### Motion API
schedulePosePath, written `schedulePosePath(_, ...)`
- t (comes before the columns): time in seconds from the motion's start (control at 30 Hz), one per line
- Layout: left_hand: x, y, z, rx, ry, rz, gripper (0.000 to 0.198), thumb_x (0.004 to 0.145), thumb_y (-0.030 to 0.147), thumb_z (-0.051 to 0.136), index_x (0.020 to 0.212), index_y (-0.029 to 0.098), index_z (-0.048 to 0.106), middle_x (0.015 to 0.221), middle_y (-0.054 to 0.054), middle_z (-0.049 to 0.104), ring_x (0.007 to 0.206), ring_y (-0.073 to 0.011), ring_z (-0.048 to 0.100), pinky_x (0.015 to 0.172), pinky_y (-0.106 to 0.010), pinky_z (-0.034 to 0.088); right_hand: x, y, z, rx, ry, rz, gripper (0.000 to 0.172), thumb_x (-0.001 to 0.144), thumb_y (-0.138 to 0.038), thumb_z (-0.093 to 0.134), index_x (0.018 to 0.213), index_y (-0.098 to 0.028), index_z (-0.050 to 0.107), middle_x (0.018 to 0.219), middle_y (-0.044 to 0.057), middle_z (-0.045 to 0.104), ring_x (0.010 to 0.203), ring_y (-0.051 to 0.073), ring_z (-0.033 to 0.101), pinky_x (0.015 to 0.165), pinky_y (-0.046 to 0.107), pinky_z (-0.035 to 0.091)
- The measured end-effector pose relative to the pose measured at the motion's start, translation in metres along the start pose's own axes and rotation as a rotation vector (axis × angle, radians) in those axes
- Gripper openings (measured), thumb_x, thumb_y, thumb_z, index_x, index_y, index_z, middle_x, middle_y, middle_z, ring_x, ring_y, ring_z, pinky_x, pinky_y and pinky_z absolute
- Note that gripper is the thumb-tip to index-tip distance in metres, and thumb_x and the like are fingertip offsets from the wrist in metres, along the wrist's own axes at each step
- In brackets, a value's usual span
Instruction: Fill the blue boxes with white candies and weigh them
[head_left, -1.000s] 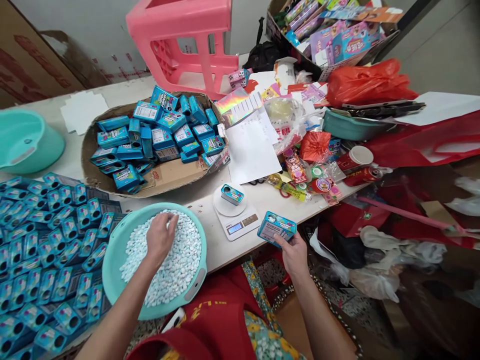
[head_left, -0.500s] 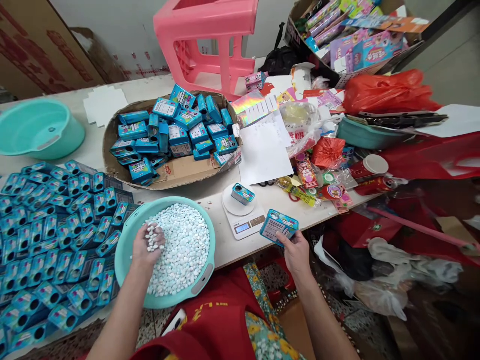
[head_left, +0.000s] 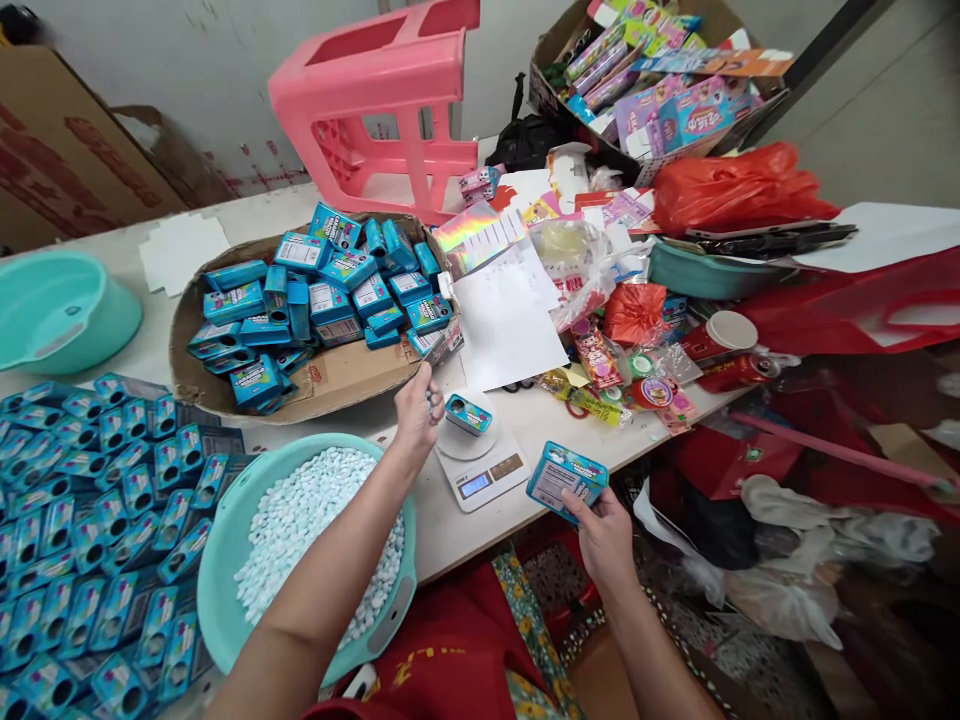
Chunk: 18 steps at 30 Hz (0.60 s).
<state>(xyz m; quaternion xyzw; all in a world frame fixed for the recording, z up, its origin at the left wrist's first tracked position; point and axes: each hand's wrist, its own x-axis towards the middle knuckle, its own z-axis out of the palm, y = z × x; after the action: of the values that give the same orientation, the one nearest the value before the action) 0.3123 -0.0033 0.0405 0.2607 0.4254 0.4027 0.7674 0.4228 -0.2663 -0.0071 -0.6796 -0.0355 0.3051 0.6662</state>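
My left hand (head_left: 418,412) is closed in a fist beside the scale's round plate, with the white candies it scooped mostly hidden in the fingers. A blue candy box (head_left: 568,480) is gripped in my right hand (head_left: 602,535) over the table's front edge, tilted with its printed side facing me. On the white digital scale (head_left: 491,480) rests another blue candy box (head_left: 469,414), its open end toward the left. Under my left forearm is a turquoise basin (head_left: 214,590) of white candies (head_left: 300,515).
Rows of blue boxes (head_left: 97,530) with round openings fill the left side. A cardboard tray (head_left: 352,375) piled with blue boxes stands behind the basin. White paper (head_left: 510,330), wrapped sweets (head_left: 596,355) and a red can (head_left: 739,370) lie right. A pink stool (head_left: 412,150) stands behind.
My left hand has risen out of the basin with candies and moved right to the scale, closing its fingers. My right hand keeps hold of its box. The view has shifted slightly.
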Motion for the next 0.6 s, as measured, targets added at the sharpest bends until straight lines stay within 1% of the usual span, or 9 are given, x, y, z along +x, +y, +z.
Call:
schedulePosePath(0.07, 0.013, -0.012, 0.016, 0.056, -0.007, 0.091, 0.043, 0.069, 0.049, 0.069, 0.057, 0.016, 0.044, 0.047, 0.006, 0.040, 0.034, -0.0028, 0.034, 0.031, -0.017, 0.019, 0.003, 0.000, -0.005, 0.000, 0.017, 0.005, 0.041, 0.060, -0.030, 0.080, 0.097, -0.019, 0.064, 0.090, 0.003, 0.071, 0.083, 0.019, 0.063, 0.087, 0.039, 0.048)
schedulePosePath(0.13, 0.020, -0.019, 0.022, 0.114, -0.007, 0.152, 0.043, 0.071, 0.049, 0.068, 0.056, 0.017, 0.044, 0.048, 0.006, 0.041, 0.035, -0.0034, 0.035, 0.032, -0.018, 0.021, 0.007, 0.000, -0.010, -0.008, 0.037, 0.005, 0.041, 0.060, -0.030, 0.080, 0.097, -0.019, 0.064, 0.090, 0.003, 0.071, 0.083, 0.019, 0.063, 0.087, 0.039, 0.048)
schedulePosePath(0.23, 0.024, -0.024, 0.022, 0.178, -0.011, 0.211, 0.041, 0.073, 0.048, 0.065, 0.056, 0.017, 0.042, 0.049, 0.005, 0.042, 0.038, -0.0048, 0.041, 0.036, -0.018, 0.028, 0.012, 0.001, -0.013, -0.012, 0.055, 0.013, 0.043, 0.060, -0.030, 0.080, 0.098, -0.019, 0.064, 0.092, 0.004, 0.071, 0.082, 0.019, 0.064, 0.086, 0.040, 0.049)
schedulePosePath(0.37, 0.024, -0.025, 0.020, 0.227, -0.019, 0.258, 0.042, 0.075, 0.048, 0.063, 0.056, 0.018, 0.041, 0.048, 0.005, 0.044, 0.042, -0.0062, 0.046, 0.042, -0.019, 0.034, 0.018, 0.002, -0.013, 0.004, 0.050, 0.027, 0.041, 0.060, -0.030, 0.080, 0.096, -0.020, 0.063, 0.095, 0.004, 0.071, 0.083, 0.020, 0.065, 0.084, 0.040, 0.051)
schedulePosePath(0.47, 0.022, -0.025, 0.022, 0.232, -0.024, 0.264, 0.041, 0.076, 0.048, 0.063, 0.057, 0.018, 0.042, 0.048, 0.005, 0.045, 0.043, -0.0067, 0.048, 0.044, -0.019, 0.035, 0.020, 0.003, -0.011, 0.013, 0.043, 0.031, 0.041, 0.060, -0.029, 0.080, 0.096, -0.021, 0.063, 0.095, 0.002, 0.072, 0.084, 0.020, 0.065, 0.085, 0.039, 0.050)
schedulePosePath(0.6, 0.019, -0.024, 0.026, 0.183, -0.030, 0.246, 0.042, 0.075, 0.047, 0.064, 0.056, 0.018, 0.041, 0.048, 0.005, 0.043, 0.045, -0.0079, 0.052, 0.047, -0.020, 0.039, 0.020, 0.005, -0.011, 0.010, 0.038, 0.047, 0.041, 0.061, -0.029, 0.081, 0.097, -0.021, 0.064, 0.095, 0.001, 0.072, 0.085, 0.019, 0.065, 0.087, 0.039, 0.049)
